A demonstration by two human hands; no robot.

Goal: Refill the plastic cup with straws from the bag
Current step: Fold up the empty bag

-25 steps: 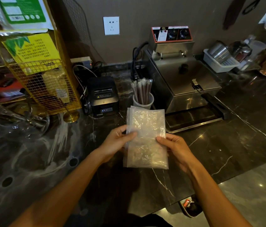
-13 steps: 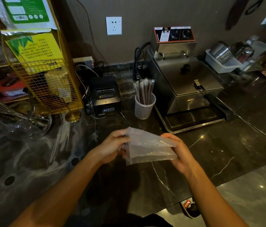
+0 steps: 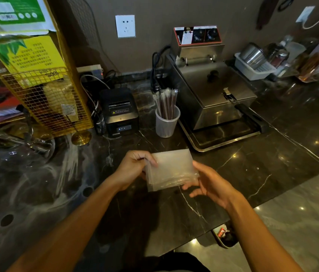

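Flat bag (image 3: 172, 169) pinched at left edge by left hand (image 3: 133, 167), propped on loosely spread right hand (image 3: 211, 183) — plastic cup (image 3: 166, 124) upright directly beyond, straws (image 3: 167, 103) standing in it, about equally near either hand.

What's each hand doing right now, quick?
Left hand: grips the left edge of the plastic bag, fingers curled round it.
Right hand: open, fingers loosely spread against the bag's right edge, no clear grip.
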